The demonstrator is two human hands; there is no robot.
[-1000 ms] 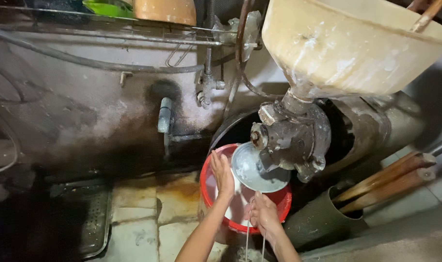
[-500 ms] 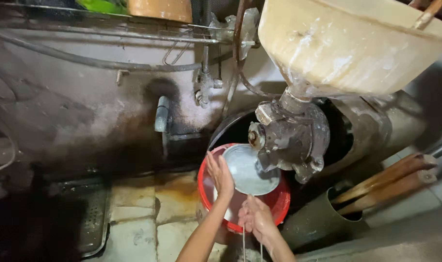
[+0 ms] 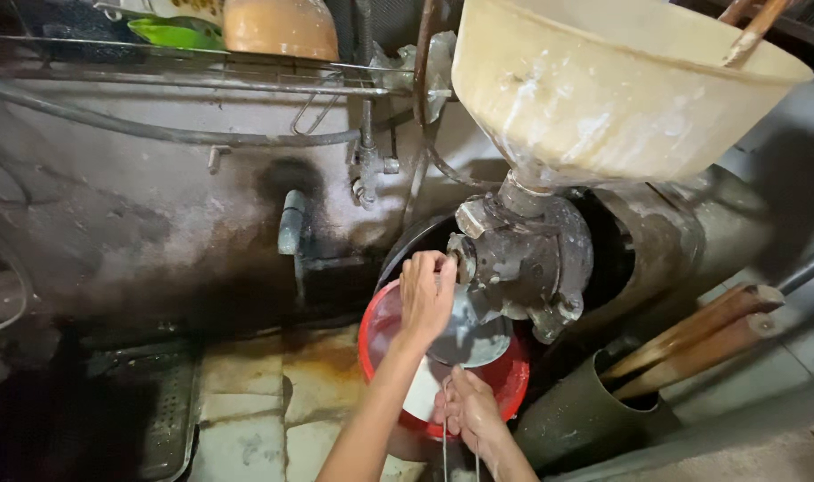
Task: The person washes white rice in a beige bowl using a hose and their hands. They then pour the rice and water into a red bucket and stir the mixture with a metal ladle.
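A grey metal grinder head (image 3: 523, 263) sits under a large cream hopper (image 3: 603, 85). My left hand (image 3: 425, 299) reaches up, its fingers curled on the knob at the grinder's front end. A round metal chute (image 3: 474, 335) slopes from the grinder into a red bucket (image 3: 384, 326) that holds white liquid. My right hand (image 3: 467, 411) hovers lower over the bucket's near rim. It is wet, its fingers are loosely bent, and thin white streams run off it. I see nothing gripped in it.
A stained wall with pipes and a tap (image 3: 292, 223) stands behind. A wire shelf (image 3: 201, 80) carries an orange pot and a green item. Wooden sticks (image 3: 692, 344) lean in a dark tube (image 3: 585, 415) at right. A metal floor grate (image 3: 148, 411) lies left.
My left hand has risen from the metal chute to the grinder's front end. My right hand stays low over the bucket.
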